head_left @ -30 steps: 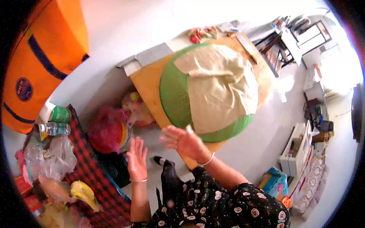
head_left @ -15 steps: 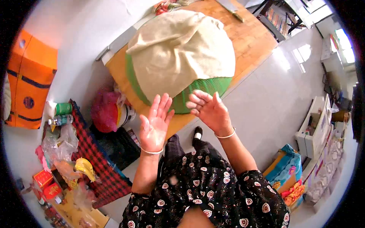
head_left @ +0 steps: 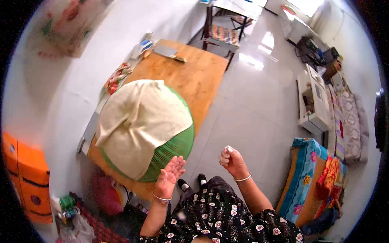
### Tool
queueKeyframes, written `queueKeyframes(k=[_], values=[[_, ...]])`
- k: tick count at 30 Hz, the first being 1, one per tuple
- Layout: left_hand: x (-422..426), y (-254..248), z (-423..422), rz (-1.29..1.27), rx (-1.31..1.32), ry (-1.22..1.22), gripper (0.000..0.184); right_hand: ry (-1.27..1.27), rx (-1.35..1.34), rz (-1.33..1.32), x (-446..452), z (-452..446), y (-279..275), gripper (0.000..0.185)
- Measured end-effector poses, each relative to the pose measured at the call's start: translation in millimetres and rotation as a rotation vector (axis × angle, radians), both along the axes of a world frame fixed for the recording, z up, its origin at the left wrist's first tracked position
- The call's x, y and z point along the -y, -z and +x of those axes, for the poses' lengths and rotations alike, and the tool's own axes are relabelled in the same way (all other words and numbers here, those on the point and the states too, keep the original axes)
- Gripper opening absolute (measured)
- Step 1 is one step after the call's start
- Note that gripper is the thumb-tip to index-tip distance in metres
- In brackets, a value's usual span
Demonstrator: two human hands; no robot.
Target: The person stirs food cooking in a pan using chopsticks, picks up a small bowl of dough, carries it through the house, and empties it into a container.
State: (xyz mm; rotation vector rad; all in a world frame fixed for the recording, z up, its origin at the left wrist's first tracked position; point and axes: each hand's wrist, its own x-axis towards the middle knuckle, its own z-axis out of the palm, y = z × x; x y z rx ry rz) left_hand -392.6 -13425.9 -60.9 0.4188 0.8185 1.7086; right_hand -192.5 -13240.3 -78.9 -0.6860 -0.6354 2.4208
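A cream cloth (head_left: pixel 137 117) lies over a round green basket (head_left: pixel 174 150), whose mesh shows along its right and lower side. Both rest on a wooden table (head_left: pixel 190 77). My left hand (head_left: pixel 169 178) is held up just by the basket's lower rim, fingers spread and palm showing, holding nothing. Over the floor to the right is my right hand (head_left: pixel 234 163), its fingers curled in and the thumb against them. Whether anything small is inside that hand cannot be made out.
A cleaver (head_left: pixel 166 52) lies at the table's far end, near a stool (head_left: pixel 224 35). Orange bags (head_left: pixel 28 178) stand at the left wall. To the right are a white cabinet (head_left: pixel 314 101) and a box with blue flowered cloth (head_left: pixel 304 178).
The view has swung, so the table and basket now sit further left. My right hand has moved away from the basket, and its fingers have closed. My left hand stays open.
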Motion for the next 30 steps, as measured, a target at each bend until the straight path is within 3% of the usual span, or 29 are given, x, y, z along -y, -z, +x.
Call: queueKeyframes(k=[6, 17, 30], values=[[-90, 2, 34, -0.058, -0.049, 0.253, 0.077, 0.167, 0.0, -0.094, -40, 63, 19, 0.025], [-278, 22, 114, -0.133, -0.019, 0.387, 0.065, 0.394, 0.066, -0.021, -214, 191, 8, 0.027], [-508, 49, 108, -0.211, 0.014, 0.51, 0.063, 0.633, 0.06, -0.008, -402, 212, 17, 0.024]])
